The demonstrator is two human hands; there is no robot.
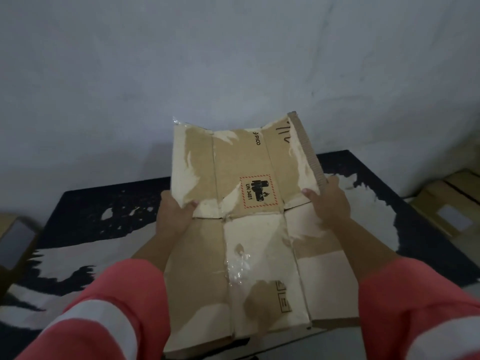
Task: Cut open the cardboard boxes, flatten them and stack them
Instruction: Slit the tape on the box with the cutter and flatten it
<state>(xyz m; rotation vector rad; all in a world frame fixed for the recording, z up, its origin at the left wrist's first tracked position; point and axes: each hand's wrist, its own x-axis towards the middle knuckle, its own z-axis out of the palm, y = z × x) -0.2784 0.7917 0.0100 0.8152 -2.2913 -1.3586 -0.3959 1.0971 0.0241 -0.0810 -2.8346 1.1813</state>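
A flattened brown cardboard box, with torn white patches and a red-framed battery label, is held up in front of me above a dark patterned mat. Its far half tilts upward and its near half slopes down toward me. My left hand grips the left edge, thumb on top of the panel. My right hand grips the right edge beside the exposed corrugated rim, thumb on the upper face. A strip of clear tape clings to the near middle panel.
The black and white mat covers the floor against a grey wall. Another cardboard box lies at the right edge. A box with a grey panel stands at the left edge.
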